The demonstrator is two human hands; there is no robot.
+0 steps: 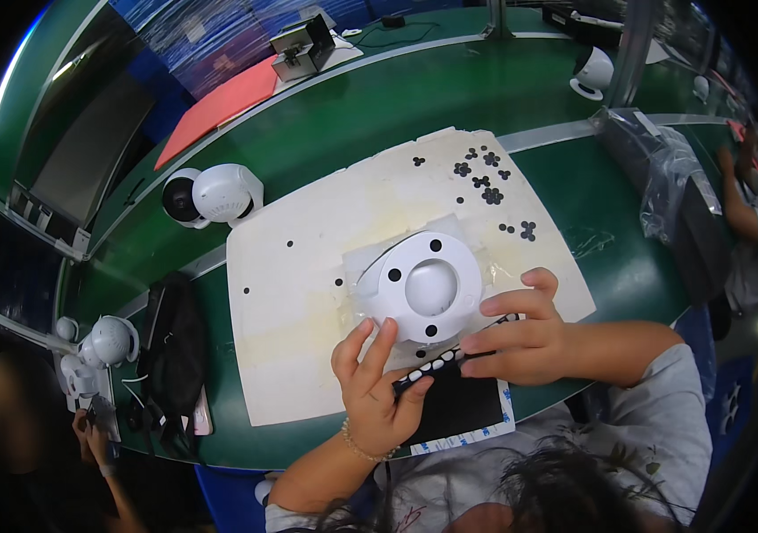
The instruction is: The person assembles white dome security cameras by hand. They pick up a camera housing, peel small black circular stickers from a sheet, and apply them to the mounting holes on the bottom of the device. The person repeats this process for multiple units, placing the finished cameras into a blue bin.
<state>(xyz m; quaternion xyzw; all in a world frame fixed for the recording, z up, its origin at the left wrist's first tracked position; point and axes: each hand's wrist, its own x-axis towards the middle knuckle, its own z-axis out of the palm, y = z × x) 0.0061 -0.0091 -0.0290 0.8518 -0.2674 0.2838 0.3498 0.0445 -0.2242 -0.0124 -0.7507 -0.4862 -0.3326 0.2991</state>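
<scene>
A white camera base (472, 275) with a round opening lies on clear film on a pale board, three black round pads stuck on its face. Below it, a black strip of pads (439, 362) with a row of white round gaps runs between my hands. My left hand (368, 382) grips its left end with the thumb, two fingers stretched up to the base's lower edge. At the other end, the fingers of my right hand (526, 338) close on the strip, one finger raised. Under the strip sits a black sheet with a white printed edge (461, 417).
Loose black round pads (492, 195) are scattered over the pale board (286, 355). White cameras stand behind it (228, 191) and at far right (592, 71). A black bag (175, 355) lies at left. Plastic film (663, 178) hangs at right. Other people sit at both sides.
</scene>
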